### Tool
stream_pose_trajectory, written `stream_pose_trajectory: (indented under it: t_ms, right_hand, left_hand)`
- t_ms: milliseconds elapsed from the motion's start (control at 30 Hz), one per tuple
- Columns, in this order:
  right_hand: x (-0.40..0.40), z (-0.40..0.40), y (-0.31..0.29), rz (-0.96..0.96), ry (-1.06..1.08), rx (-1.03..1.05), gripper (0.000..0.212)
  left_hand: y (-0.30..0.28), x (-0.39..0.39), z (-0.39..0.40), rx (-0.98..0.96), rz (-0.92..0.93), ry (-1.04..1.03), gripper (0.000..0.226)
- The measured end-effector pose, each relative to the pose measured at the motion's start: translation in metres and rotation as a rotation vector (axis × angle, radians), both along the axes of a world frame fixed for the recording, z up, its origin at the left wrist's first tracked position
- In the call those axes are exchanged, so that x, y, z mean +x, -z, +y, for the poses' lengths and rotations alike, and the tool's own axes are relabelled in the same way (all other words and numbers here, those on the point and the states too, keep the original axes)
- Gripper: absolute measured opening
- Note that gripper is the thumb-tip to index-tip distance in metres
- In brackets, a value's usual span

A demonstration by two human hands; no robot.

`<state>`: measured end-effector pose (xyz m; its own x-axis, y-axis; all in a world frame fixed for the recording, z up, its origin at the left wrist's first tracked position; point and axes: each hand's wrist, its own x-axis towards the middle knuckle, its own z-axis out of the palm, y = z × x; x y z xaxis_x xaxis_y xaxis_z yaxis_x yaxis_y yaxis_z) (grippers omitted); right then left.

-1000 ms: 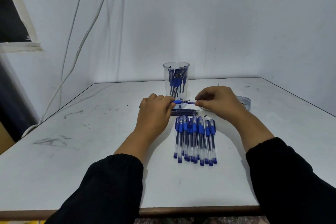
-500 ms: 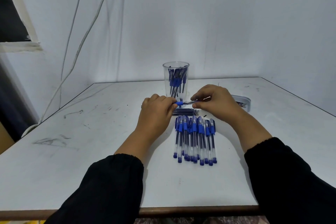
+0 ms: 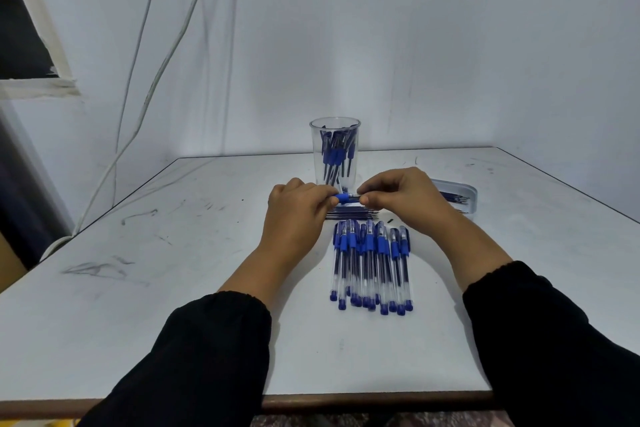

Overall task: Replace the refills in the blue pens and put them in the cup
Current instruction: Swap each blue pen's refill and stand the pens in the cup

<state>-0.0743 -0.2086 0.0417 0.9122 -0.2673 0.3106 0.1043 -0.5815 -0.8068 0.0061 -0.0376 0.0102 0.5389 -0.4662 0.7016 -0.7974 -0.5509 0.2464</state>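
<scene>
Above table centre: both hands meet on one pen (image 3: 343, 198), held level just in front of the cup (image 3: 334, 153).
Left hand (image 3: 298, 215): fingers curled round the pen's barrel, most of it hidden in the fist; the blue grip shows.
Right hand (image 3: 401, 198): fingertips pinching the part at the pen's tip end; what that part is cannot be told.
Cup: upright, clear, several pens inside.
Refills (image 3: 351, 214): thin bundle lying crosswise under the hands.
Pen row (image 3: 370, 267): side by side, nearer the person.
Tray (image 3: 459, 198): behind the right hand, thin rods inside.
Risk: a skewed push may bend the refill; knuckles near the cup could tip it; a dropped part may roll among the row.
</scene>
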Motion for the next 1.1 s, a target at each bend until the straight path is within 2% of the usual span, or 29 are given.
stream_pose_trajectory:
  t_ms: [300,433,533,633,767,867,1000,1100]
  right_hand:
    - [0.0,0.001,0.0,-0.014,-0.005,-0.018,0.014]
    - [0.001,0.001,0.003,-0.037,-0.017,0.043,0.015]
    - [0.005,0.002,0.004,-0.095,-0.054,0.272,0.015]
    - [0.008,0.006,0.003,-0.177,-0.047,0.539,0.015]
    - [0.012,0.002,-0.004,-0.364,0.054,0.748,0.017]
    - [0.015,-0.005,-0.013,-0.558,0.211,0.735,0.018]
    - [0.027,-0.014,-0.044,-0.792,0.327,0.698,0.02]
    - [0.044,-0.02,-0.074,-0.847,0.38,0.496,0.022]
  left_hand:
    - [-0.004,-0.002,-0.004,0.088,0.049,-0.068,0.032]
    - [-0.005,-0.003,-0.003,0.037,0.054,-0.064,0.028]
    - [-0.007,-0.001,-0.003,-0.034,0.017,-0.045,0.025]
    - [-0.007,0.005,-0.002,-0.018,-0.052,-0.063,0.023]
    - [-0.005,0.015,0.0,-0.049,0.008,-0.106,0.022]
    - [-0.006,0.027,-0.004,-0.132,0.067,-0.151,0.023]
    - [-0.01,0.038,-0.018,-0.169,0.233,-0.185,0.044]
    - [-0.012,0.039,-0.031,-0.207,0.374,-0.139,0.065]
